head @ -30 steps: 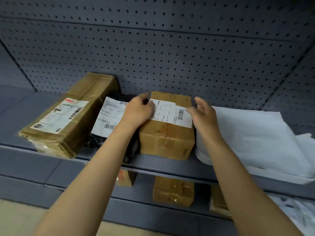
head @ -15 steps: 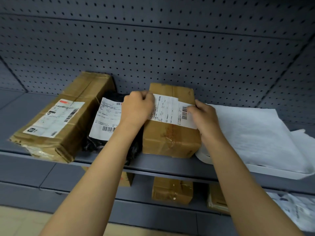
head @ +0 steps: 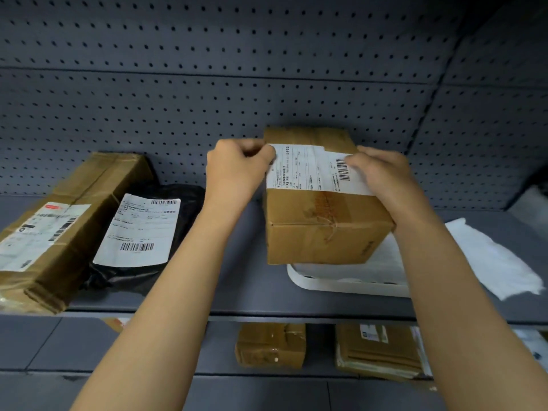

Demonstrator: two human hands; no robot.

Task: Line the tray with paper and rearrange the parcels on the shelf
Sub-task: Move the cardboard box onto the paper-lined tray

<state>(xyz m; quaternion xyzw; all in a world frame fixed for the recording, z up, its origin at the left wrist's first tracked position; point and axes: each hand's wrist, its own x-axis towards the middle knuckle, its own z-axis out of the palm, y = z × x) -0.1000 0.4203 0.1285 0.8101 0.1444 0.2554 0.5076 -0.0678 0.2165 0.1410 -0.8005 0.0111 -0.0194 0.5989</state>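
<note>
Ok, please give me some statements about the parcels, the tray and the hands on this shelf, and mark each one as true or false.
1. Both hands hold the cardboard box: the left hand at its left side, the right hand at its right. True.
2. The box stands flat on the shelf. False: it is lifted, above the near left part of the white tray.
3. The tray already has white paper in it. True.
4. The black bag parcel carries no label. False: a white label with barcodes lies on it.
5. The long brown parcel is at the right end. False: it lies at the left, beside the black bag.
</note>
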